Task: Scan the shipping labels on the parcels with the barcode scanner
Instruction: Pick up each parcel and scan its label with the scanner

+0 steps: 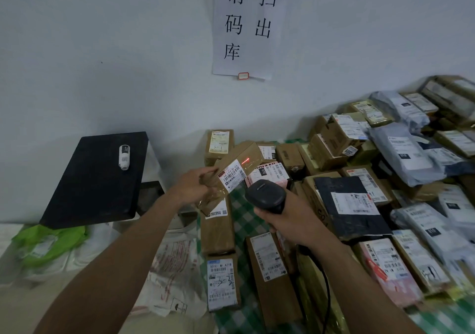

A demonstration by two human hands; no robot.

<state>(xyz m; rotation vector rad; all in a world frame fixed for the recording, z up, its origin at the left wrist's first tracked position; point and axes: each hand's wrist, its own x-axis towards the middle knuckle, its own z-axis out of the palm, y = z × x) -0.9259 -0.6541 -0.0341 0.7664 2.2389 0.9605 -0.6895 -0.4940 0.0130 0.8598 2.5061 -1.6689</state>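
Fingers of my left hand [196,187] curl round one end of a box [241,157], holding it tilted above the surface [244,220]. My right hand [295,222] grips the scanner [266,196] just below it. A red dot [245,159] sits just beside the label [232,175]. Parcels [359,205] crowd the right.

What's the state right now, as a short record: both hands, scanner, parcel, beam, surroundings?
left hand: grips one end of a brown parcel, lifted above the table
right hand: holds the scanner by its handle, aimed at that parcel
label: white, faces the scanner
red light: on the parcel near the label's upper right corner
table: green checked cloth, many other parcels on it
left side: small white device on a black board
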